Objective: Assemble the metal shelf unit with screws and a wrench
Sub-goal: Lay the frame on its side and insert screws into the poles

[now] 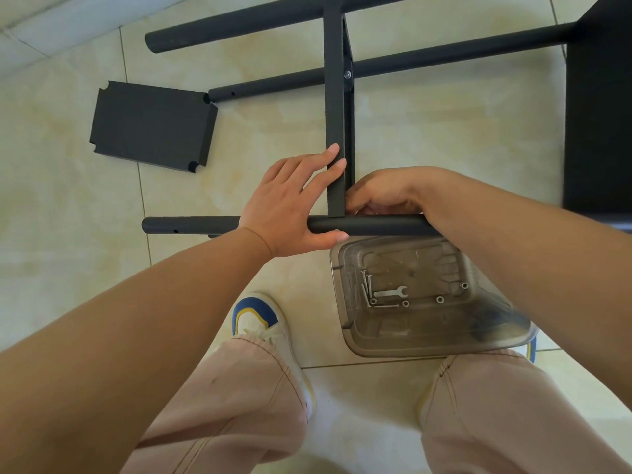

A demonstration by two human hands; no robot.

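Observation:
The black shelf frame lies on its side on the tiled floor. A shelf panel [334, 97] stands on edge across the poles, and its near end meets the near pole [191, 225]. My left hand [290, 200] rests on that joint, with straight fingers against the panel's left face and the thumb along the pole's near side. My right hand [383, 193] is at the joint's right side with curled fingers; what they hold is hidden. A silver bolt [347, 74] fixes the panel to the middle pole [444, 56]. The wrench [391, 292] lies in the bin.
A clear plastic bin [427, 340] by my feet holds the wrench, several screws [367, 289] and nuts [440, 299]. A loose black shelf panel [150, 126] lies flat at the left. A far pole [239, 22] and a large black end panel [598, 114] bound the frame.

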